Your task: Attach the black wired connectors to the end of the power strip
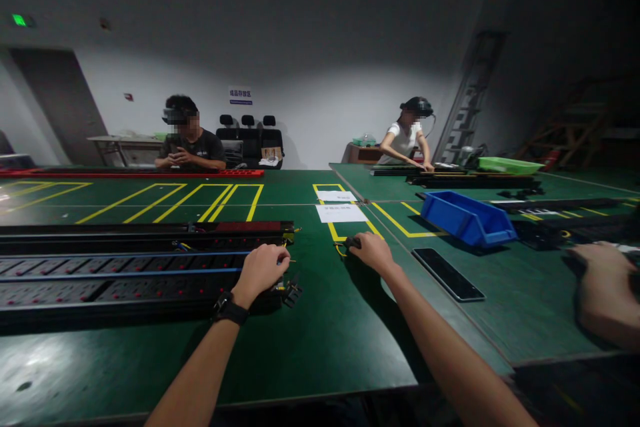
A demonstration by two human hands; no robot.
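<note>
Long black rails with rows of sockets and red dots, the black strips (150, 288), lie on the left of the table, with blue lines along them. My left hand (263, 270), with a black watch at the wrist, is closed at their right end. A thin light piece shows past its fingertips, too small to name. Wires and a small black bracket (292, 292) sit beside that hand. To the right, my right hand (373, 252) is closed on a small black connector (353, 241), from which yellow wires (341, 251) come out, low over the green table.
A phone (447, 273) and a blue bin (467, 219) lie right of my right hand. White paper labels (341, 213) and yellow tape mark the green table (320, 347). Another person's arm (607, 287) reaches in at the right edge. Two people work across the table.
</note>
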